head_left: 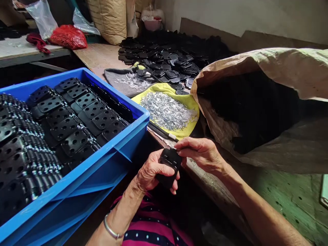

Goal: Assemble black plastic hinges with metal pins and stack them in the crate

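Black piece (pixel 171 158) sits between two curled hands (pixel 151 171) (pixel 202 153).

Left grip (pixel 153 170) holds a black part (pixel 170 158); right grip (pixel 201 152) at its top edge; blue crate (pixel 84 171) alongside.

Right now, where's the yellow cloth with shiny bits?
In the head view, the yellow cloth lies centrally, between the blue crate at left and the open sack at right.

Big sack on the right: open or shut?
Open. The tan sack lies with its mouth gaping, the rim spread wide around a dark interior. Too dark to tell how full.
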The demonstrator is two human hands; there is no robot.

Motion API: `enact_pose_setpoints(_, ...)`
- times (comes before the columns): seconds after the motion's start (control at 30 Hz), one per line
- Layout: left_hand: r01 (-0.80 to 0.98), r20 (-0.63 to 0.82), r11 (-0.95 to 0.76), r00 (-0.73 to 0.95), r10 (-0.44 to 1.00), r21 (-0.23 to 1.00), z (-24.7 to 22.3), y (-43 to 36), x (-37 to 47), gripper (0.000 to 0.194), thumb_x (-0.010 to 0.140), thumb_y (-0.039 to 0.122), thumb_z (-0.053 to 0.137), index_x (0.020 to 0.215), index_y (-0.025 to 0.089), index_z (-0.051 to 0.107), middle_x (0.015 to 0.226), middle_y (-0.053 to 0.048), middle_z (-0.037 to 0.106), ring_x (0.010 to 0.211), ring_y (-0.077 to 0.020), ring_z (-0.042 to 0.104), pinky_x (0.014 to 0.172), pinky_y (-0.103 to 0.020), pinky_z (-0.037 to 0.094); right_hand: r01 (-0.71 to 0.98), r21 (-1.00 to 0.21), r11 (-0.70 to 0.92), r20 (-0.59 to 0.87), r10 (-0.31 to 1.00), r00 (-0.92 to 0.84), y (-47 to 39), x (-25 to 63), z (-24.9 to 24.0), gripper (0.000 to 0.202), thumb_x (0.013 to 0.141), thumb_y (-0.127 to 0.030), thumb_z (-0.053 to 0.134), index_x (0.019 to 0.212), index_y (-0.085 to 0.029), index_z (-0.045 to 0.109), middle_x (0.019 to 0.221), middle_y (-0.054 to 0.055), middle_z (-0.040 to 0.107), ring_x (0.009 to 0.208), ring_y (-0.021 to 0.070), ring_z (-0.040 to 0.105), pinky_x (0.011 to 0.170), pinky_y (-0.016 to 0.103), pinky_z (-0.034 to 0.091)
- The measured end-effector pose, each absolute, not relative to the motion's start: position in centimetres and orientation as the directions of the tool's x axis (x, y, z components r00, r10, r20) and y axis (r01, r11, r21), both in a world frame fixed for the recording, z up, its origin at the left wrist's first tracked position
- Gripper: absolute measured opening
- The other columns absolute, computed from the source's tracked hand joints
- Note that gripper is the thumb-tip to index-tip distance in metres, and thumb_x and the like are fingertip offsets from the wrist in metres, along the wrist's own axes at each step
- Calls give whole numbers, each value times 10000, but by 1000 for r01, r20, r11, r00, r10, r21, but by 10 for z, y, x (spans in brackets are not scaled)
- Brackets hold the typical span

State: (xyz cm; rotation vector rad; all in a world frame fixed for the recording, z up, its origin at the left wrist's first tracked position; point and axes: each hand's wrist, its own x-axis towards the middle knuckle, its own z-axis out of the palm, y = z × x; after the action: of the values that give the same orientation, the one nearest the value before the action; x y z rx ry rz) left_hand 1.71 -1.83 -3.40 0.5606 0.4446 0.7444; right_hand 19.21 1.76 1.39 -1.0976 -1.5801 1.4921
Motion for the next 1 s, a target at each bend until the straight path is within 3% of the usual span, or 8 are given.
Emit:
enact_pose_setpoints(0.2,-447,-184,690,749,637,570,-37,-16,16,239,658,133,608,882,136,524,639,-72,662,472,-209,633,421,-348,538,247,-959,137,2,878,-479,15,190,7,175,778,-302,610,875,-203,716,682,14,621,511,105,543,472,225,454)
enact_pose_setpoints(0.33,-477,-304,601,562,770,641,-35,-15,24,163,739,234,596,840,137,512,584,-54,645,418,-203,607,370,-309,504,244,-967,-75,-171,901,-399,14,190,0,299,823,-360,561,1025,-169,669,519,-32,515,406,88,457,386,208,383)
enact_pose_setpoints(0.43,-436,-348,497,379,858,751,-29,-17,31,190,765,306,614,812,141,530,556,-26,624,401,-180,587,359,-254,472,338,-939,66,-81,911,-404,12,185,0,397,716,-329,691,1071,-157,646,637,-5,595,503,110,522,469,233,437)
enact_pose_setpoints(0.53,-416,-376,457,266,888,786,-24,-19,34,250,781,396,597,776,151,547,521,-10,604,368,-166,559,339,-241,439,404,-889,213,52,926,-374,9,177,-1,352,634,-242,739,966,-154,664,778,31,638,606,136,574,547,253,475)
enact_pose_setpoints(0.63,-445,-393,466,251,885,765,-21,-21,34,315,827,446,500,836,143,586,549,-27,621,373,-172,560,333,-242,412,375,-927,23,-118,930,-349,6,171,-2,218,724,-262,641,912,-153,635,640,1,606,479,116,546,420,223,442)
enact_pose_setpoints(0.73,-473,-366,443,251,896,761,-18,-23,33,259,825,355,483,912,139,596,581,-30,634,415,-178,580,353,-237,408,303,-930,-209,-304,900,-312,6,170,-1,210,744,-296,600,887,-143,590,553,-26,570,374,104,511,322,200,402)
enact_pose_setpoints(0.87,-422,-355,434,255,899,796,-19,-22,32,208,776,303,546,919,155,574,591,-23,635,444,-175,591,379,-233,432,222,-930,-293,-351,885,-305,6,172,1,236,737,-312,593,890,-136,559,556,-29,579,352,109,535,312,193,422)
enact_pose_setpoints(1.0,-381,-397,476,269,878,793,-23,-20,32,246,736,331,596,893,146,559,561,-22,624,414,-176,579,346,-240,436,175,-947,-269,-314,891,-327,6,176,-1,293,734,-317,616,971,-150,566,554,-46,577,347,102,528,313,190,432)
